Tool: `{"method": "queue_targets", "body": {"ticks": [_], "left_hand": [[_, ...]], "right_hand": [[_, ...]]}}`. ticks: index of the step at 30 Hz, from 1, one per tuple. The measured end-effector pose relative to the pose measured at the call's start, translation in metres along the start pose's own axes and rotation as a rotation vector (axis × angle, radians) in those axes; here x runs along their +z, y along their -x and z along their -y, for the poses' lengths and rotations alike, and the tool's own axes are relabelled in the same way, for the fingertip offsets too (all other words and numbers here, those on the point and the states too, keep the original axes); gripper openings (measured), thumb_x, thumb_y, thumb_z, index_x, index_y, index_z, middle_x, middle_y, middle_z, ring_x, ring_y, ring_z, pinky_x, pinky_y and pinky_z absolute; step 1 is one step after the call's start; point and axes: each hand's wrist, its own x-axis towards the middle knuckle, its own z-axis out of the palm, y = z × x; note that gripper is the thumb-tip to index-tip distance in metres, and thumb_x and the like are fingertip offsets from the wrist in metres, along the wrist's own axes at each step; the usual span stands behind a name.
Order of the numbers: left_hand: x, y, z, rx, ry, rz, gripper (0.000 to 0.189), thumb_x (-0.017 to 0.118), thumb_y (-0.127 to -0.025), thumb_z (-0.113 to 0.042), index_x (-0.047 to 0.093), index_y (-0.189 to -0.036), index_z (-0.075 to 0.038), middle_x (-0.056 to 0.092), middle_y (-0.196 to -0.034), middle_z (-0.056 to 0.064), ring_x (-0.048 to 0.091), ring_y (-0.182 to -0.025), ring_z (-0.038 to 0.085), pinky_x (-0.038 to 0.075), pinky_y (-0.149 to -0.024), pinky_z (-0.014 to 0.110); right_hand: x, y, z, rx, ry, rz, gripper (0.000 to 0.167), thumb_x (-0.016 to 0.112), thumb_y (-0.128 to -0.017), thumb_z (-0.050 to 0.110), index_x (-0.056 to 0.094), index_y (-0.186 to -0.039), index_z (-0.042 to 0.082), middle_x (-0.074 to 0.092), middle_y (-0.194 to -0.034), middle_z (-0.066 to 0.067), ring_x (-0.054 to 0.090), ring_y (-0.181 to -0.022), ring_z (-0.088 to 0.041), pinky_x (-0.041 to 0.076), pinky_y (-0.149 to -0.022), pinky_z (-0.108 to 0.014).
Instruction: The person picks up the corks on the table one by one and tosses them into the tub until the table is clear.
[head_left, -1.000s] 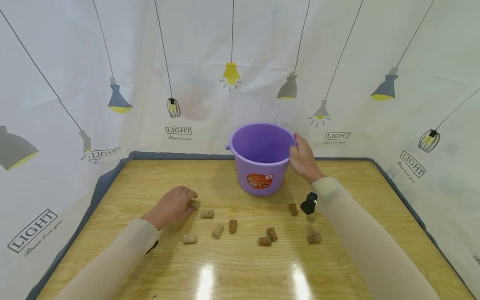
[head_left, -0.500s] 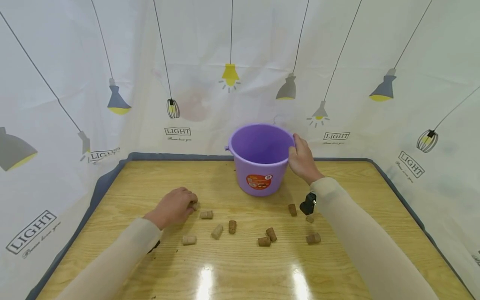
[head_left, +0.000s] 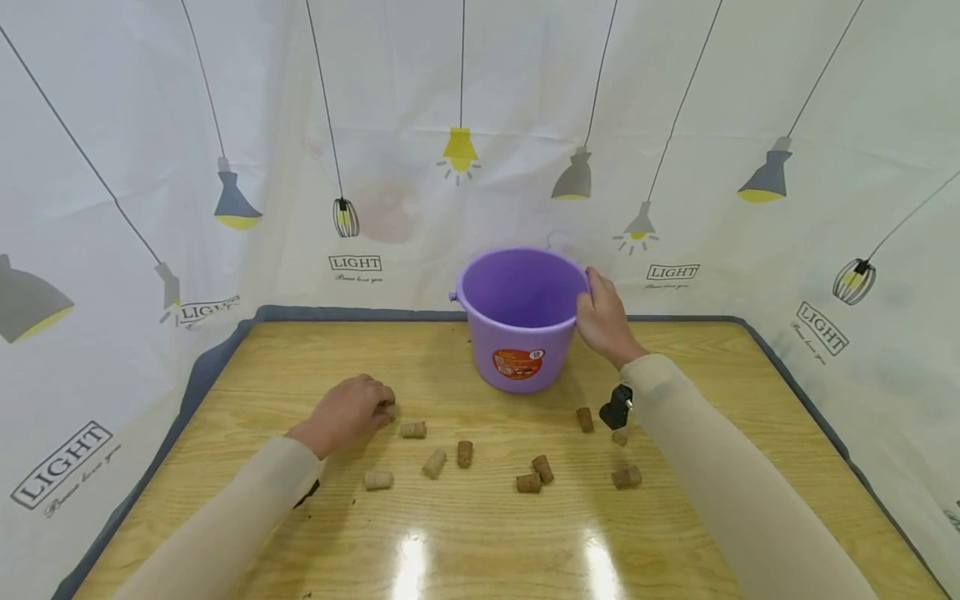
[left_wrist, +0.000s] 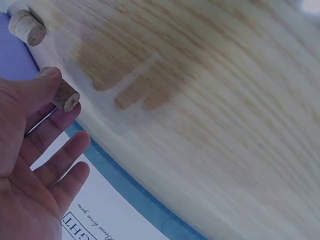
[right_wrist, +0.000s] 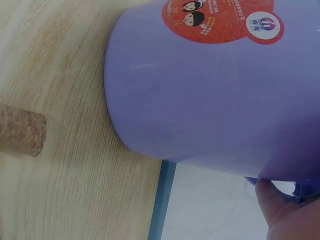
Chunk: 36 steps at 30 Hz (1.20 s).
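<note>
My left hand (head_left: 347,414) is low over the left part of the table. In the left wrist view its thumb and forefinger pinch a cork (left_wrist: 69,96), while the other fingers are spread loosely. A second cork (left_wrist: 27,28) lies just beyond it. My right hand (head_left: 606,321) grips the right rim of a purple bucket (head_left: 487,350) with a red sticker. Seen from the right wrist, the thumb (right_wrist: 270,202) presses by the bucket's rim, and the remaining fingers are mostly hidden. The bucket stands upright at the back of the table, its mouth tipped toward view.
Several loose corks lie on the wooden table (head_left: 480,542), among them a pale cork (head_left: 378,480), a brown cork (head_left: 465,453) and a cork (head_left: 585,419) near the bucket. A lamp-printed white curtain (head_left: 405,167) closes off the back and sides.
My left fingertips have drawn in around the cork over the last second. The right hand and the bucket have stayed in place.
</note>
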Motion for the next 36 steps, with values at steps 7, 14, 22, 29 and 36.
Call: {"method": "queue_targets", "body": {"ticks": [7, 14, 22, 29, 36], "left_hand": [[-0.004, -0.002, -0.003, 0.003, 0.042, -0.029, 0.015, 0.070, -0.098, -0.015, 0.064, -0.084, -0.017, 0.056, -0.078, -0.008, 0.047, -0.074, 0.015, 0.041, -0.067, 0.036], [-0.005, -0.005, -0.007, 0.000, 0.039, -0.073, 0.003, 0.076, -0.094, -0.014, 0.073, -0.096, -0.015, 0.070, -0.092, -0.003, 0.062, -0.088, 0.016, 0.055, -0.074, 0.035], [-0.015, -0.012, -0.018, 0.004, 0.081, -0.117, 0.004, 0.077, -0.094, -0.015, 0.073, -0.094, -0.017, 0.070, -0.093, -0.006, 0.065, -0.091, 0.019, 0.057, -0.075, 0.034], [-0.026, -0.019, -0.029, 0.019, 0.089, -0.151, 0.006, 0.077, -0.093, -0.017, 0.074, -0.098, -0.016, 0.071, -0.097, -0.004, 0.067, -0.096, 0.021, 0.057, -0.076, 0.036], [-0.035, -0.030, -0.037, 0.055, 0.059, -0.228, 0.008, 0.077, -0.094, -0.020, 0.074, -0.099, -0.015, 0.072, -0.094, -0.004, 0.066, -0.091, 0.017, 0.058, -0.075, 0.035]], "right_hand": [[0.000, 0.000, 0.000, -0.003, 0.009, -0.006, 0.062, 0.028, -0.108, 0.019, 0.011, -0.162, -0.003, 0.015, -0.167, -0.026, 0.014, -0.155, -0.041, 0.012, -0.126, -0.053], [0.000, 0.001, 0.001, 0.011, 0.010, 0.000, 0.062, 0.028, -0.108, 0.021, 0.010, -0.163, -0.003, 0.014, -0.168, -0.025, 0.014, -0.155, -0.041, 0.012, -0.126, -0.053], [0.000, 0.001, 0.002, 0.009, 0.008, -0.006, 0.062, 0.027, -0.108, 0.021, 0.010, -0.162, -0.003, 0.014, -0.168, -0.025, 0.014, -0.155, -0.040, 0.012, -0.126, -0.053], [0.001, 0.000, 0.001, 0.013, 0.001, 0.000, 0.062, 0.028, -0.108, 0.020, 0.010, -0.162, -0.003, 0.014, -0.167, -0.026, 0.014, -0.155, -0.041, 0.012, -0.126, -0.053], [0.001, 0.000, 0.000, 0.005, 0.000, -0.004, 0.062, 0.028, -0.108, 0.020, 0.010, -0.162, -0.003, 0.014, -0.167, -0.026, 0.013, -0.155, -0.041, 0.012, -0.126, -0.053]]}}
